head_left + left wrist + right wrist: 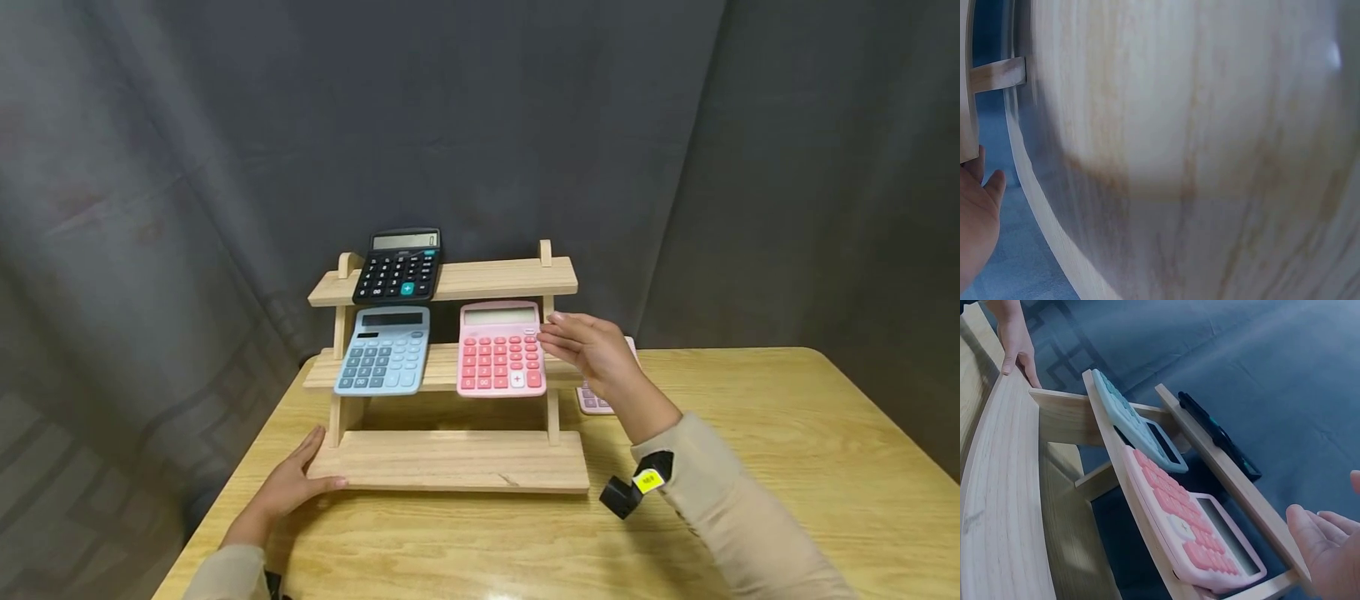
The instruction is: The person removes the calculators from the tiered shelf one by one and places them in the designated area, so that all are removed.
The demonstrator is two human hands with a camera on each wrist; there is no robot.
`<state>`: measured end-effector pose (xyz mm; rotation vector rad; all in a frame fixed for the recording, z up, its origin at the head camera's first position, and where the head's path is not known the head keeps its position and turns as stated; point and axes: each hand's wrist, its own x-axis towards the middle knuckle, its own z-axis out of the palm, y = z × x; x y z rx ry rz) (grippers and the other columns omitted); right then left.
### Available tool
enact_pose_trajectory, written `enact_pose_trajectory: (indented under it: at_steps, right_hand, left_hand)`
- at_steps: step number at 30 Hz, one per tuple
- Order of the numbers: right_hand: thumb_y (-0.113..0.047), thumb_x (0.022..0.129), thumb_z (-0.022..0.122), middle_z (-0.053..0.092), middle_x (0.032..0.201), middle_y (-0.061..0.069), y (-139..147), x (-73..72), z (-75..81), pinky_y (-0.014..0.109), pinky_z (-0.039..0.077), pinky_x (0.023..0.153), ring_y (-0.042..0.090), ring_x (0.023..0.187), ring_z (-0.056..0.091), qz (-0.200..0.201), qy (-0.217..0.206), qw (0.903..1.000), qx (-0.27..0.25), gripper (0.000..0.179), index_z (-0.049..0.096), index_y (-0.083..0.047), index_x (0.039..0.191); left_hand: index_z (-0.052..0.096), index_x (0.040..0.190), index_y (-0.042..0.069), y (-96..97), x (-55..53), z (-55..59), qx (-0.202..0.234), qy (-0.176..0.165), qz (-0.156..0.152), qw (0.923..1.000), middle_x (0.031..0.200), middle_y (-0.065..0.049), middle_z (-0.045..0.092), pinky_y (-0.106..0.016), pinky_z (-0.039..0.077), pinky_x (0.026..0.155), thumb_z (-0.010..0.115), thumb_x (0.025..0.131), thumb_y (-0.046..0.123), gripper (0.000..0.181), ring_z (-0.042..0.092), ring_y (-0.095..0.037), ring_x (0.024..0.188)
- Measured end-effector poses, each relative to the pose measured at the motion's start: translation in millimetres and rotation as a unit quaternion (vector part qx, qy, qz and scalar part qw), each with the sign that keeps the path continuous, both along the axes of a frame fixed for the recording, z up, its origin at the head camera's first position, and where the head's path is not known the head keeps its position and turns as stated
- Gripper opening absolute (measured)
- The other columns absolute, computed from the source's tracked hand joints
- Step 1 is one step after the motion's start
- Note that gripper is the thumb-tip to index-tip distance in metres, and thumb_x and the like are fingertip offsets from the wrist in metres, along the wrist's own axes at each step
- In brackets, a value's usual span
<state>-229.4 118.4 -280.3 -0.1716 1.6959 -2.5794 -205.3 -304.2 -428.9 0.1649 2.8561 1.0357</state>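
Observation:
A three-tier wooden stand stands on the table. My left hand holds the left end of its bottom board, thumb at the front edge and fingers along the end. My right hand is beside the right edge of a pink calculator, fingers extended. In the right wrist view a gap shows between this hand and the pink calculator. A light blue calculator leans at the left of the middle tier. On the top tier, at the left, leans a black calculator.
A pale purple calculator is at the stand's right, partly hidden behind my right hand. The wooden table extends to the right and front. A dark grey curtain hangs behind it.

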Motion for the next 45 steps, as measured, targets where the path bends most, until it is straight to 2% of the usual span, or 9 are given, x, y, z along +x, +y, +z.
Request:
enact_pose_trajectory:
  at_steps: [5,16,22,29,32,37,43,45]
  right_hand:
    - [-0.007,0.088,0.048,0.060,0.092,0.012,-7.4,-3.9,0.4,0.029,0.043,0.081,0.019,0.086,0.060,0.009,-0.005,0.9998,0.015,0.041,0.034,0.017,0.119]
    - [-0.010,0.089,0.048,0.059,0.094,0.013,-16.6,-7.7,2.4,0.030,0.043,0.081,0.018,0.084,0.061,0.011,-0.009,0.9997,0.019,0.039,0.038,0.013,0.118]
    - [-0.010,0.088,0.049,0.057,0.101,0.020,-23.7,-11.3,3.8,0.029,0.044,0.079,0.016,0.082,0.061,0.007,-0.022,0.9997,0.007,0.039,0.040,0.012,0.119]
    - [-0.009,0.088,0.048,0.046,0.115,0.029,-32.0,-15.9,5.7,0.027,0.044,0.079,0.016,0.080,0.061,0.006,-0.036,0.9993,0.003,0.042,0.037,0.013,0.122]
    - [-0.010,0.088,0.049,0.048,0.112,0.026,-35.3,-19.3,7.2,0.028,0.044,0.080,0.017,0.082,0.060,0.008,-0.035,0.9993,0.013,0.042,0.037,0.012,0.122]
    - [-0.011,0.088,0.050,0.056,0.096,0.015,-40.2,-25.5,10.4,0.027,0.045,0.079,0.016,0.080,0.060,0.001,-0.038,0.9989,0.027,0.042,0.039,0.013,0.120]
    - [-0.011,0.088,0.050,0.047,0.115,0.027,-47.5,-34.2,13.9,0.025,0.045,0.077,0.015,0.080,0.060,-0.007,-0.052,0.9983,0.026,0.040,0.041,0.011,0.120]
    - [-0.012,0.088,0.050,0.047,0.116,0.027,-50.3,-37.4,14.4,0.025,0.046,0.077,0.015,0.080,0.060,-0.009,-0.052,0.9982,0.030,0.039,0.042,0.010,0.119]
  left_hand:
    - [0.011,0.137,-0.001,0.0,0.9,1.3,-0.001,0.005,-0.001,1.0000,0.141,-0.021,0.008,-0.056,0.014,0.094,0.071,0.067,0.039,0.100,0.008,-0.042,0.124]
    - [0.012,0.137,-0.002,-1.7,0.9,2.0,0.000,0.011,-0.010,0.9999,0.141,-0.022,0.008,-0.058,0.014,0.093,0.070,0.068,0.037,0.098,0.008,-0.043,0.124]
    - [0.012,0.137,-0.002,-3.4,-0.4,-0.3,-0.006,0.013,-0.006,0.9999,0.141,-0.022,0.008,-0.057,0.015,0.093,0.070,0.068,0.039,0.099,0.009,-0.042,0.124]
    - [0.013,0.137,-0.002,-2.6,-1.1,-1.6,-0.007,0.018,-0.008,0.9998,0.140,-0.022,0.009,-0.057,0.015,0.094,0.070,0.067,0.039,0.099,0.010,-0.042,0.124]
    - [0.013,0.137,-0.002,-2.6,-1.5,-1.7,-0.009,0.017,-0.008,0.9998,0.140,-0.022,0.009,-0.057,0.015,0.094,0.070,0.068,0.039,0.099,0.010,-0.042,0.124]
    - [0.013,0.137,-0.002,-2.5,-1.8,-1.9,-0.012,0.016,-0.012,0.9997,0.140,-0.022,0.009,-0.057,0.016,0.093,0.070,0.068,0.039,0.098,0.010,-0.042,0.124]
    - [0.013,0.137,-0.002,-2.8,-1.7,-2.2,-0.013,0.015,-0.011,0.9997,0.140,-0.022,0.009,-0.058,0.015,0.093,0.070,0.068,0.039,0.098,0.010,-0.042,0.124]
    - [0.013,0.137,-0.002,-2.6,-1.5,-2.2,-0.012,0.015,-0.010,0.9998,0.140,-0.022,0.009,-0.058,0.015,0.093,0.070,0.068,0.039,0.098,0.010,-0.042,0.124]
